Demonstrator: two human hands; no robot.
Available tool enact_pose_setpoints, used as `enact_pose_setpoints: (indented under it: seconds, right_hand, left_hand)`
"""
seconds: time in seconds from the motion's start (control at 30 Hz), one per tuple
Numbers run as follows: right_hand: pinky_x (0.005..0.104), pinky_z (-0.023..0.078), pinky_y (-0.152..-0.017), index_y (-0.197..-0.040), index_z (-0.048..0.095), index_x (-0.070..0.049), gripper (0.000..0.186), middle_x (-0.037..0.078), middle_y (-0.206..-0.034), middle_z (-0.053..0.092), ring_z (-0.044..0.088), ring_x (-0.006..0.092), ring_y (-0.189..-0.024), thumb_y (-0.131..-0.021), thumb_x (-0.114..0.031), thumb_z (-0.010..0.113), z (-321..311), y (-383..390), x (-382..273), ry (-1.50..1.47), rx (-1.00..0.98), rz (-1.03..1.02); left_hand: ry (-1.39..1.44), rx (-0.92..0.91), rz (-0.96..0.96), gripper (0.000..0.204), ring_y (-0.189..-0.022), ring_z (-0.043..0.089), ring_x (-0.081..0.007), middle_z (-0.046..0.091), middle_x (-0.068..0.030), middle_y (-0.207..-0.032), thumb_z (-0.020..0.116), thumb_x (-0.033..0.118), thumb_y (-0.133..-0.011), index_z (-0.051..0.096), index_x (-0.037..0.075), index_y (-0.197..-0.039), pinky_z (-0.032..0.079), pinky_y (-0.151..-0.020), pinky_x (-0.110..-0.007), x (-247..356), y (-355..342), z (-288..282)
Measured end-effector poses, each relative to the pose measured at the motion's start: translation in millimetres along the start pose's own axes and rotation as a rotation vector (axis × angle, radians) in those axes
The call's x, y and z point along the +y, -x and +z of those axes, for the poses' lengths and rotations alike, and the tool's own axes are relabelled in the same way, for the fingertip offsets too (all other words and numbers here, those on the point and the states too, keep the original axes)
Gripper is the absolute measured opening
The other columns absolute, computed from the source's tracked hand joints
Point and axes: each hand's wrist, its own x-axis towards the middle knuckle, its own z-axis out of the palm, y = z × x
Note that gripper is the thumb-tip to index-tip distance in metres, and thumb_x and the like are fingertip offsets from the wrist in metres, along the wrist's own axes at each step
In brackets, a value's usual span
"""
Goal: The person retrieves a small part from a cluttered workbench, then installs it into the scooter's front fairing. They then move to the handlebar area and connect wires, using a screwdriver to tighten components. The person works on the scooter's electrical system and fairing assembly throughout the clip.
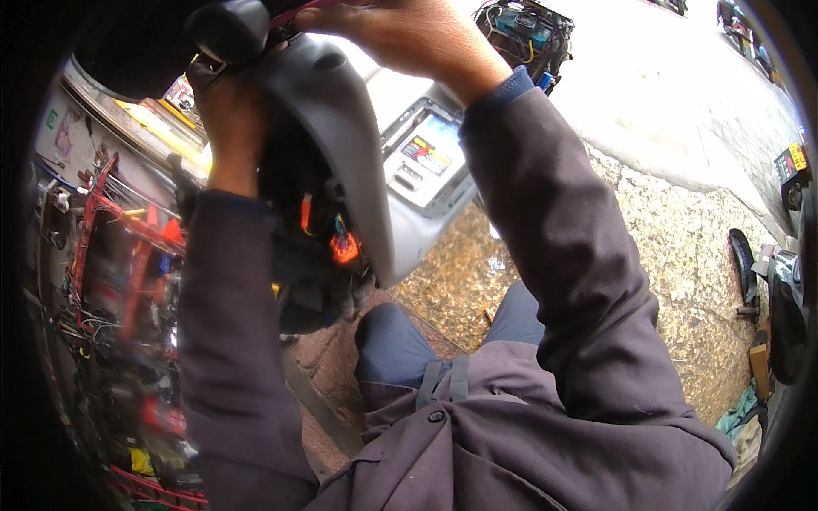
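Observation:
I hold up a grey plastic scooter body panel [341, 111] in front of me, its dark inside full of wiring with orange connectors [343, 247]. My left hand [230, 119] grips the panel's left side near a black rounded part [228, 30]. My right hand [400, 34] rests on top of the panel, fingers curled over its upper edge next to a thin pink strip [298, 10]. A grey compartment with a coloured sticker [426, 153] shows behind the panel.
A red wire rack [119, 255] crowded with small parts and cables stands at my left. Speckled stone floor [682, 255] spreads to the right, with a black sandal [743, 264] and bags at the far right. An open device with wiring [524, 30] lies at the top.

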Motion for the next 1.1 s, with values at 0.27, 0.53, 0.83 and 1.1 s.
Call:
enact_pose_setpoints:
  seconds: [0.27,0.53,0.83,1.1]
  right_hand:
    - [0.0267,0.054,-0.076,-0.109,0.070,0.002,0.017,0.008,-0.099,0.074,0.067,0.0115,-0.088,-0.093,0.000,0.065,4.0,1.0,6.5,-0.144,0.043,0.135]
    - [0.0265,0.054,-0.076,-0.111,0.070,0.000,0.022,0.006,-0.098,0.074,0.066,0.0110,-0.089,-0.093,-0.012,0.069,3.6,5.5,2.1,-0.064,0.026,0.254]
    - [0.0290,0.054,-0.086,-0.111,0.068,0.003,0.025,0.008,-0.102,0.073,0.067,0.0138,-0.094,-0.092,-0.014,0.071,-0.1,11.1,-7.8,-0.174,0.059,0.267]
    - [0.0261,0.050,-0.076,-0.102,0.070,0.004,0.025,0.005,-0.090,0.071,0.061,0.0098,-0.083,-0.093,-0.019,0.073,-2.0,15.1,-4.7,0.051,0.131,0.346]
  left_hand:
    - [-0.018,-0.026,0.028,0.025,-0.109,0.066,-0.0285,0.071,-0.0152,-0.113,0.063,0.012,-0.089,0.074,0.006,-0.110,0.047,-0.097,-0.038,2.7,-6.9,1.0]
    - [0.392,-0.022,-0.208,0.024,-0.103,0.066,-0.0239,0.071,-0.0126,-0.110,0.064,0.010,-0.089,0.072,0.003,-0.110,0.049,-0.092,-0.035,10.1,-7.9,2.5]
    - [0.499,0.102,-0.186,0.023,-0.096,0.067,-0.0187,0.071,-0.0096,-0.108,0.065,0.008,-0.090,0.069,0.000,-0.111,0.051,-0.086,-0.032,21.4,-9.7,14.6]
    - [0.459,-0.055,-0.439,0.028,-0.090,0.067,-0.0172,0.070,-0.0081,-0.105,0.064,0.011,-0.091,0.065,-0.001,-0.117,0.053,-0.081,-0.029,4.4,-9.8,6.9]
